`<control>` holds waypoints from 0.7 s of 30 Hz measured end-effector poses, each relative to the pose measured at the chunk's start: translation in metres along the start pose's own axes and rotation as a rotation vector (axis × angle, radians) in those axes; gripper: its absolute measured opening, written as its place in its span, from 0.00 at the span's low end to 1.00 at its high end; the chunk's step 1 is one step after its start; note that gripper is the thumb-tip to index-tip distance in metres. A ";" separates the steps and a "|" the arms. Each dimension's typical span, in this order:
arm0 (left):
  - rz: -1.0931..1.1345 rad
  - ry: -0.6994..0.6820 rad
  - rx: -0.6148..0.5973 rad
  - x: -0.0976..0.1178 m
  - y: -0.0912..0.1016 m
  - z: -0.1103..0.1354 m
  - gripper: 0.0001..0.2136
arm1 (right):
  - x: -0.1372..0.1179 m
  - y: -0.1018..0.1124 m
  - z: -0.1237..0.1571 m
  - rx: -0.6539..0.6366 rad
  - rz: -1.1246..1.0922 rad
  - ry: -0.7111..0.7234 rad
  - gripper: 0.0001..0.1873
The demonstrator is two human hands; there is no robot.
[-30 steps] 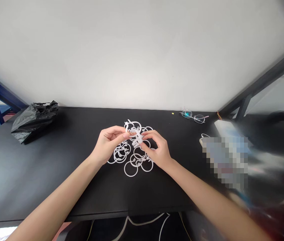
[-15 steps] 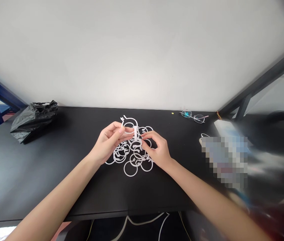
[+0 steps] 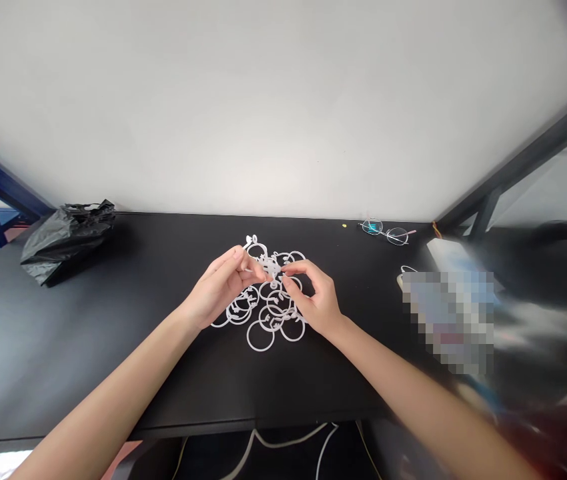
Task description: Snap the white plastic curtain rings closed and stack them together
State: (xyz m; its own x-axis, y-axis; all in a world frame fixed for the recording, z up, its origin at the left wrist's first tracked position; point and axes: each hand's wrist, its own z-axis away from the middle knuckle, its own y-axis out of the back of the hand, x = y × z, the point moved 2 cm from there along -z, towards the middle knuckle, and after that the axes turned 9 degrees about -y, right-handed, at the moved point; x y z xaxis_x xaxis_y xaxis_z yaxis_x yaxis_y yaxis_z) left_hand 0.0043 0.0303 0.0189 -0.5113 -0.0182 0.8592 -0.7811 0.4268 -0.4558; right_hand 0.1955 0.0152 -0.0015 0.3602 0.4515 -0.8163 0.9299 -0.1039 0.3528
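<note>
A heap of several white plastic rings [image 3: 268,313] with small clips lies on the black table [image 3: 113,333] in the middle. My left hand [image 3: 218,290] and my right hand [image 3: 313,297] meet just above the heap. Both pinch one white ring [image 3: 263,261] between thumb and fingertips, the left from the left side, the right from the right. The ring is held a little above the others, at the far side of the heap. Part of it is hidden behind my fingers.
A crumpled black plastic bag [image 3: 66,237] sits at the far left of the table. A pair of glasses [image 3: 386,232] lies at the back right. A white box and cables [image 3: 453,267] are at the right. White cables [image 3: 288,443] hang under the front edge.
The ring held between my hands has turned and dropped slightly toward the heap. My fingertips have closed in nearer to each other. The heap has not moved.
</note>
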 end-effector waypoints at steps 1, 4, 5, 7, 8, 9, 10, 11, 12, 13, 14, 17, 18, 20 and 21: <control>0.002 -0.008 -0.015 0.000 0.000 0.000 0.16 | 0.000 0.000 0.000 0.000 -0.010 0.007 0.08; -0.012 -0.024 -0.052 -0.001 -0.001 0.000 0.16 | 0.000 0.000 0.001 -0.028 -0.043 0.054 0.17; -0.019 -0.022 -0.064 -0.001 -0.001 0.000 0.16 | -0.001 0.000 0.002 -0.042 -0.051 0.076 0.18; -0.031 -0.013 -0.088 -0.002 -0.002 0.000 0.17 | -0.001 -0.001 0.002 -0.062 -0.059 0.112 0.17; -0.037 -0.008 -0.098 -0.002 -0.003 0.001 0.18 | -0.001 -0.001 0.003 -0.066 -0.059 0.124 0.16; -0.044 -0.002 -0.104 -0.002 -0.003 0.001 0.19 | 0.000 -0.002 0.003 -0.066 -0.056 0.133 0.14; -0.053 0.005 -0.109 -0.002 -0.004 0.001 0.21 | 0.000 -0.002 0.003 -0.063 -0.052 0.138 0.11; -0.063 0.009 -0.111 -0.003 -0.004 0.001 0.22 | 0.001 -0.003 0.003 -0.058 -0.047 0.137 0.09; -0.072 0.015 -0.112 -0.003 -0.005 0.001 0.23 | 0.002 -0.004 0.003 -0.054 -0.043 0.132 0.07; -0.079 0.021 -0.114 -0.003 -0.005 0.001 0.24 | 0.003 -0.004 0.003 -0.051 -0.041 0.127 0.06; -0.085 0.026 -0.116 -0.004 -0.006 0.001 0.24 | 0.003 -0.005 0.003 -0.049 -0.041 0.121 0.05; -0.094 0.037 -0.123 -0.004 -0.006 0.001 0.25 | 0.004 -0.005 0.003 -0.042 -0.048 0.113 0.03; -0.095 0.039 -0.123 -0.004 -0.006 0.001 0.25 | 0.003 -0.005 0.003 -0.038 -0.051 0.112 0.03; -0.095 0.040 -0.112 -0.004 -0.004 0.001 0.25 | 0.002 -0.005 0.003 -0.033 -0.055 0.104 0.03; -0.095 0.038 -0.104 -0.004 -0.004 0.001 0.25 | 0.001 -0.004 0.003 -0.030 -0.056 0.097 0.03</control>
State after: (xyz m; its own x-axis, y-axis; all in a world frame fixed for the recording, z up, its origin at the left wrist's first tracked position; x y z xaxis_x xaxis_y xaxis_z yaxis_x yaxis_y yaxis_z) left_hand 0.0090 0.0281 0.0170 -0.4212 -0.0293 0.9065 -0.7829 0.5164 -0.3471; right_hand 0.1920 0.0137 -0.0054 0.2978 0.5400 -0.7872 0.9451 -0.0505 0.3229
